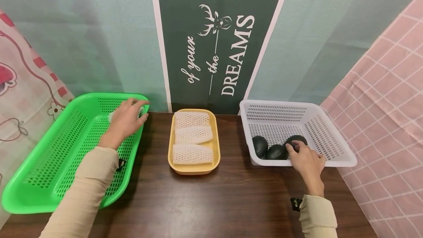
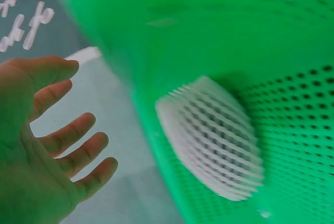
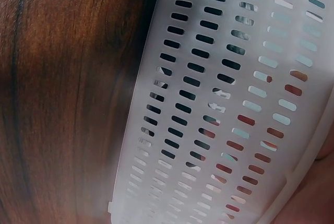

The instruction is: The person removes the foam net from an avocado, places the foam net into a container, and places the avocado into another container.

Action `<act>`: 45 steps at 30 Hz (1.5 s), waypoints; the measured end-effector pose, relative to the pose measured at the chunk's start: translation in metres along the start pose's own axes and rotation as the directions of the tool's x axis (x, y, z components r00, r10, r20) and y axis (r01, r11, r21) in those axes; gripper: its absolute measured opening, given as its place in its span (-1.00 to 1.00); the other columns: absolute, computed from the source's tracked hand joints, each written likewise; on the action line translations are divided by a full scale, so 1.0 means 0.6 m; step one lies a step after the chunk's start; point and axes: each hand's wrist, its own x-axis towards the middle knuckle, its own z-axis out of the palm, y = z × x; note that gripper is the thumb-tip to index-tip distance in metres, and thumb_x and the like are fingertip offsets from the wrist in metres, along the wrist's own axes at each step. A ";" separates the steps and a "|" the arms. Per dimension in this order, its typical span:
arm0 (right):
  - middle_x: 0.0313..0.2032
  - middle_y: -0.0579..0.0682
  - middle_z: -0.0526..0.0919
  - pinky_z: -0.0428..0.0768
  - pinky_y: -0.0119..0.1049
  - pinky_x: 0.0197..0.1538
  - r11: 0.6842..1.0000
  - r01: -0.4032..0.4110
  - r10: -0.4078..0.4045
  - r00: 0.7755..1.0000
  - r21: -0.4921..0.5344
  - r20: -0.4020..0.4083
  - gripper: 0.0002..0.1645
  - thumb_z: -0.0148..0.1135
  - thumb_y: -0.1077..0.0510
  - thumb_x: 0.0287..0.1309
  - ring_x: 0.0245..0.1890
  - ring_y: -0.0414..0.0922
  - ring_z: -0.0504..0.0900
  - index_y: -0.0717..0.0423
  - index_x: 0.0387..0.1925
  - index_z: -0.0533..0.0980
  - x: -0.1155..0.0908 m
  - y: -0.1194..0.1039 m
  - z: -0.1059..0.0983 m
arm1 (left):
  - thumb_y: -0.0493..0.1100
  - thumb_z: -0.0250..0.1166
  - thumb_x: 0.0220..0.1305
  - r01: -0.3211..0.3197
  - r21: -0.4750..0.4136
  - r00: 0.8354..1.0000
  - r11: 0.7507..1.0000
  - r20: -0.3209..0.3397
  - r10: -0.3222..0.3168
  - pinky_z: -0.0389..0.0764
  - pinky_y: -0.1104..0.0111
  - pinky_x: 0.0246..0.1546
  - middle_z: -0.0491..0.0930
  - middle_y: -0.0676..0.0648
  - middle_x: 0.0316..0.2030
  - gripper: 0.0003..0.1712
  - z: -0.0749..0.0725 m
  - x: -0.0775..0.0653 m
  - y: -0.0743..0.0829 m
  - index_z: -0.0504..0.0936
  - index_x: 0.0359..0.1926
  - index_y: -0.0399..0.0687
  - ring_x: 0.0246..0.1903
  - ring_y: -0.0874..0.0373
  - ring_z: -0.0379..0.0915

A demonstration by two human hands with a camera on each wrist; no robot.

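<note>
My left hand (image 1: 126, 118) hovers above the far right corner of the green basket (image 1: 76, 194), fingers spread and holding nothing. Below it, largely hidden in the head view, a fruit in a white foam net (image 2: 211, 138) lies against the basket wall; dark patches show through the mesh. At the right, my right hand (image 1: 307, 161) reaches over the near rim of the white basket (image 1: 274, 111). Its thumb and fingers are bent onto a dark avocado (image 1: 299, 139). Two more avocados, one at the left wall (image 1: 260, 146) and one in between (image 1: 277, 152), lie beside it.
Between the baskets stands a yellow tray (image 1: 195, 168) with three white foam nets (image 1: 192, 154) laid flat in it. Everything rests on a brown wooden table (image 1: 211, 205). A printed curtain (image 1: 205, 94) hangs behind, and pink checked cloth (image 1: 380, 120) borders the right side.
</note>
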 end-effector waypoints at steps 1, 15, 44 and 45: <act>0.15 0.28 0.58 0.07 0.35 0.14 1.000 -0.001 0.001 1.000 0.000 0.000 -0.36 -0.08 -0.22 0.43 0.10 0.34 0.50 0.14 0.26 0.42 0.000 0.000 0.000 | -0.19 0.19 0.39 -0.003 0.004 1.000 1.000 0.006 0.003 0.37 -0.25 0.04 0.33 -0.45 0.22 -0.49 0.003 -0.001 -0.007 0.42 0.32 -0.15 0.13 -0.41 0.28; 0.13 0.25 0.60 0.08 0.34 0.13 1.000 0.003 -0.003 1.000 -0.009 0.002 -0.37 -0.10 -0.23 0.43 0.11 0.32 0.50 0.12 0.24 0.43 0.001 0.000 0.001 | -0.11 0.07 0.48 0.053 -0.067 0.994 0.996 0.095 -0.047 0.21 -0.39 0.18 0.24 -0.46 0.33 -0.47 0.026 0.004 -0.072 0.34 0.38 -0.16 0.29 -0.46 0.16; 0.07 0.20 0.65 0.10 0.33 0.09 1.000 -0.013 0.013 1.000 -0.017 0.012 -0.41 -0.08 -0.22 0.42 0.09 0.30 0.52 0.08 0.20 0.46 -0.001 -0.002 0.002 | -0.41 0.23 0.23 0.151 -0.053 0.969 0.987 0.205 -0.137 -0.13 -0.45 0.23 -0.17 -0.57 0.41 0.08 0.060 0.006 -0.132 -0.31 0.54 -0.28 0.36 -0.59 -0.29; 0.07 0.20 0.65 0.10 0.33 0.09 1.000 -0.011 0.011 1.000 -0.017 0.010 -0.41 -0.08 -0.23 0.42 0.09 0.30 0.53 0.08 0.20 0.46 0.000 -0.002 0.002 | -0.43 0.21 0.22 0.154 -0.043 0.969 0.987 0.200 -0.142 -0.11 -0.44 0.23 -0.16 -0.59 0.39 0.05 0.060 0.006 -0.132 -0.28 0.53 -0.32 0.34 -0.59 -0.27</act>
